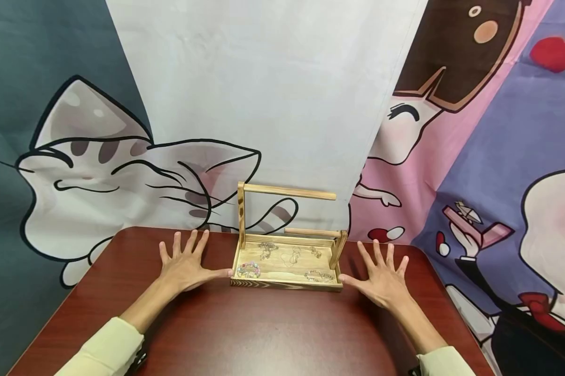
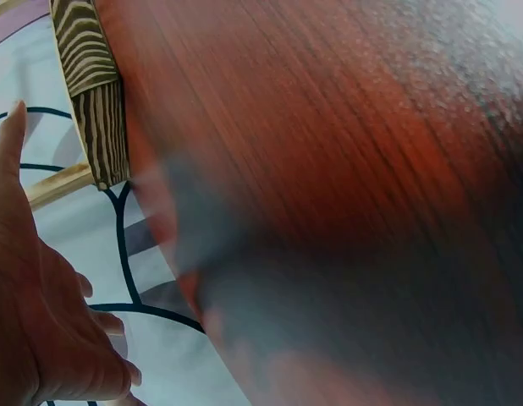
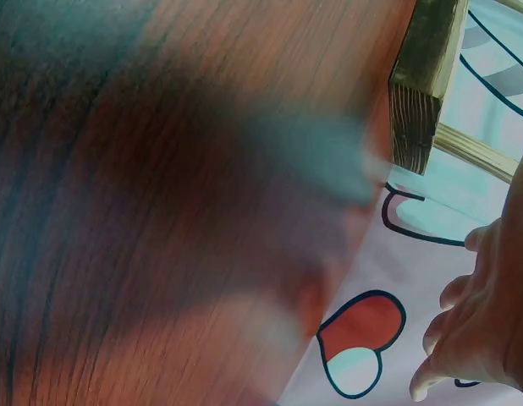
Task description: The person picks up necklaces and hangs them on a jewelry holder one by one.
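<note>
- Wooden stand: it sits on the table between the two hands, its left end by the left thumb and its right end by the right thumb.
- Left hand: released, fingers spread and pointing away from the person, thumb stretched toward the stand's near left corner. Whether the thumb touches the wood I cannot tell.
- Right hand: also released and grasping nothing, fingers fanned out, thumb reaching to the stand's near right corner; contact there is likewise unclear.
- Post: rises upright from the stand's left-hand side, beyond the left thumb, with a long upper bar running toward the right hand's side.
- Lower bar: joins a slanted post beyond the right thumb.
- Beaded bracelet: multicoloured, in the stand's tray just beside the left thumb.
- Right-hand chain: lies in the tray near the right thumb.
- Three more pieces of fine jewellery: spread along the tray's farther part, between the hands; their details are too small to tell.
- Printed cloth: hangs behind the table, beyond both hands, its cat drawing farther out past the left hand.
</note>
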Action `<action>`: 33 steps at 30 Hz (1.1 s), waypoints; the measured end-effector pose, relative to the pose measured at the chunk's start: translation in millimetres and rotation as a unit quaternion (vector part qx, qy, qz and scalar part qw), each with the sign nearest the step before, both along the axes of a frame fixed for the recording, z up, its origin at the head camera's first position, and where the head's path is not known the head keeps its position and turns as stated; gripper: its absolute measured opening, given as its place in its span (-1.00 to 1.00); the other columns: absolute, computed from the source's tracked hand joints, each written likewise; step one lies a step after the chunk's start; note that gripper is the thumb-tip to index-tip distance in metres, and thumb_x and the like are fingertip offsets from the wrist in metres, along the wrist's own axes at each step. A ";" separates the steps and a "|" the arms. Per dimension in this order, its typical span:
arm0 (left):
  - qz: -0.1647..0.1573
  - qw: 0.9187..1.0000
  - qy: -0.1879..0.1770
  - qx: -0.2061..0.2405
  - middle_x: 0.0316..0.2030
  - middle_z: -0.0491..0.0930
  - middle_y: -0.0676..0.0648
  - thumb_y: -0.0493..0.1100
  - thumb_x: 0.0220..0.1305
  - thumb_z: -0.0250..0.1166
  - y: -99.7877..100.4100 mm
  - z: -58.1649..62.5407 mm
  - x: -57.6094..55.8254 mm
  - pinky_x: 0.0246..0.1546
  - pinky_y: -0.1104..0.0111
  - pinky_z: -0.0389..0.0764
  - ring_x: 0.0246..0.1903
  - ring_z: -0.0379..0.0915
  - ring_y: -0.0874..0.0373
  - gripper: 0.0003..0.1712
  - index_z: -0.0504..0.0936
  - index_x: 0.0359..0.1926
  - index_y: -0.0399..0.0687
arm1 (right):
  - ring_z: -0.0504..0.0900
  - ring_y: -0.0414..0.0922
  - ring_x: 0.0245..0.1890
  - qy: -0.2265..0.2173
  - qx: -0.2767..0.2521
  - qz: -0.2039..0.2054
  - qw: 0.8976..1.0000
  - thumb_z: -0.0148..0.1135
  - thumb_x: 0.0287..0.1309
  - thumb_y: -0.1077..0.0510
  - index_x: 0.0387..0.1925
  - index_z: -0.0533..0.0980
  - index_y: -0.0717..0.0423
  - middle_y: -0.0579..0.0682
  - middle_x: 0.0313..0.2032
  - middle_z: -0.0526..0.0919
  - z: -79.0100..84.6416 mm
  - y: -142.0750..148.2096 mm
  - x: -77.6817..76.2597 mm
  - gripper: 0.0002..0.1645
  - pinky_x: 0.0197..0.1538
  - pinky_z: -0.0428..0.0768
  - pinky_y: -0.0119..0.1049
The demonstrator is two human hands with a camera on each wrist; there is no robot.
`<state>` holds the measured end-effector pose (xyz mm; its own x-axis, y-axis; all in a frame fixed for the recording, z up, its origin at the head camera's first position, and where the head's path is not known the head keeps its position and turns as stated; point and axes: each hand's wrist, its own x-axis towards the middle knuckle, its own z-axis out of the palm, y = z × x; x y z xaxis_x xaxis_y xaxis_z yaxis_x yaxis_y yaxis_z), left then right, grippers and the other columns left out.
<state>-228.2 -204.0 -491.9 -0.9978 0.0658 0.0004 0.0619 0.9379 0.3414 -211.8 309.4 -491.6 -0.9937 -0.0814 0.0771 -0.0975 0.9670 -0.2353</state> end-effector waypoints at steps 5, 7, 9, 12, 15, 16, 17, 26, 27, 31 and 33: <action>0.003 1.000 -0.004 -0.001 0.81 -0.02 -0.37 0.88 0.00 0.32 0.8 -0.4 0.1 0.63 -0.68 -0.44 0.77 -0.41 -0.62 0.67 0.00 0.86 0.03 | -0.20 0.61 0.76 0.013 0.001 0.008 1.000 0.23 0.25 -0.75 0.83 0.13 -0.15 0.39 0.80 -0.02 1.6 -3.0 1.3 0.37 0.64 -0.32 0.79; 0.004 1.000 -0.005 0.001 0.80 0.00 -0.38 0.88 0.01 0.32 0.7 -1.2 0.1 0.63 -0.69 -0.41 0.76 -0.39 -0.62 0.66 0.01 0.85 0.02 | -0.15 0.60 0.76 0.017 0.000 0.012 1.000 0.24 0.26 -0.74 0.81 0.17 -0.13 0.39 0.79 0.02 2.3 -4.8 0.9 0.35 0.65 -0.25 0.79; 0.007 1.000 -0.006 0.003 0.79 0.03 -0.39 0.88 0.02 0.31 0.7 -2.2 0.4 0.63 -0.69 -0.37 0.76 -0.37 -0.63 0.65 0.02 0.85 0.01 | -0.10 0.60 0.76 0.015 -0.005 0.014 1.000 0.24 0.26 -0.74 0.80 0.19 -0.13 0.38 0.78 0.07 2.4 -6.9 0.8 0.33 0.64 -0.18 0.80; 0.011 1.000 -0.009 0.006 0.77 0.08 -0.41 0.88 0.03 0.31 0.4 -3.9 1.4 0.63 -0.69 -0.30 0.75 -0.31 -0.63 0.64 0.04 0.84 -0.01 | -0.04 0.59 0.75 0.007 -0.010 0.014 1.000 0.22 0.29 -0.73 0.81 0.19 -0.15 0.37 0.78 0.10 1.5 -9.5 1.6 0.31 0.61 -0.07 0.83; 0.013 1.000 -0.010 0.006 0.74 0.15 -0.43 0.87 0.04 0.30 0.7 -4.5 2.0 0.62 -0.69 -0.20 0.74 -0.22 -0.64 0.63 0.08 0.83 -0.04 | 0.02 0.58 0.74 0.001 -0.014 0.017 1.000 0.20 0.32 -0.72 0.80 0.19 -0.16 0.36 0.76 0.15 0.7 -11.4 2.4 0.28 0.62 0.08 0.78; 0.013 1.000 -0.011 0.007 0.73 0.17 -0.44 0.87 0.05 0.30 0.8 -4.2 2.1 0.61 -0.68 -0.16 0.73 -0.19 -0.65 0.62 0.10 0.83 -0.04 | 0.06 0.57 0.73 0.000 -0.014 0.018 1.000 0.20 0.33 -0.72 0.80 0.21 -0.15 0.36 0.75 0.18 0.6 -11.8 2.4 0.27 0.62 0.15 0.75; 0.012 1.000 -0.012 0.008 0.71 0.19 -0.44 0.86 0.05 0.30 1.1 -4.1 1.9 0.61 -0.68 -0.12 0.72 -0.15 -0.65 0.61 0.11 0.82 -0.05 | 0.10 0.55 0.73 -0.001 -0.013 0.020 1.000 0.20 0.34 -0.71 0.79 0.23 -0.15 0.35 0.74 0.22 0.5 -12.3 2.3 0.25 0.61 0.22 0.72; 0.008 0.998 -0.039 0.041 0.60 0.27 -0.45 0.80 0.13 0.34 7.0 -4.1 -1.4 0.30 -0.44 0.41 0.49 0.23 -0.56 0.54 0.16 0.80 -0.10 | 0.54 0.32 0.56 0.011 -0.029 0.031 0.999 0.21 0.40 -0.66 0.66 0.46 -0.11 0.18 0.57 0.57 -1.7 -17.6 0.4 0.08 0.34 0.66 0.53; 0.009 0.998 -0.043 0.049 0.58 0.28 -0.44 0.78 0.13 0.35 8.0 -3.9 -1.6 0.27 -0.39 0.44 0.46 0.25 -0.52 0.53 0.17 0.80 -0.11 | 0.55 0.31 0.55 0.012 -0.032 0.034 0.999 0.21 0.40 -0.66 0.64 0.48 -0.10 0.17 0.55 0.59 -1.9 -18.6 0.2 0.07 0.35 0.66 0.52; 0.008 0.996 -0.050 0.077 0.53 0.33 -0.47 0.74 0.14 0.41 12.1 -2.5 -2.2 0.27 -0.35 0.51 0.40 0.30 -0.44 0.51 0.21 0.77 -0.16 | 0.62 0.27 0.49 0.023 -0.041 0.052 0.998 0.21 0.42 -0.64 0.56 0.57 -0.06 0.13 0.48 0.67 -3.3 -21.5 0.6 0.01 0.35 0.68 0.46; 0.008 0.994 -0.054 0.091 0.51 0.37 -0.47 0.73 0.14 0.41 14.3 -2.4 -2.3 0.33 -0.40 0.51 0.40 0.32 -0.43 0.48 0.27 0.74 -0.19 | 0.65 0.25 0.46 0.029 -0.042 0.059 0.997 0.22 0.43 -0.62 0.52 0.60 -0.05 0.12 0.45 0.71 -4.5 -23.4 2.0 -0.02 0.35 0.70 0.43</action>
<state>-230.5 -189.8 -494.3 -0.9937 0.0586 -0.0958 0.0016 0.8604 0.5096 -209.8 285.9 -496.1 -0.9710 -0.1887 0.1465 -0.2258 0.9253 -0.3048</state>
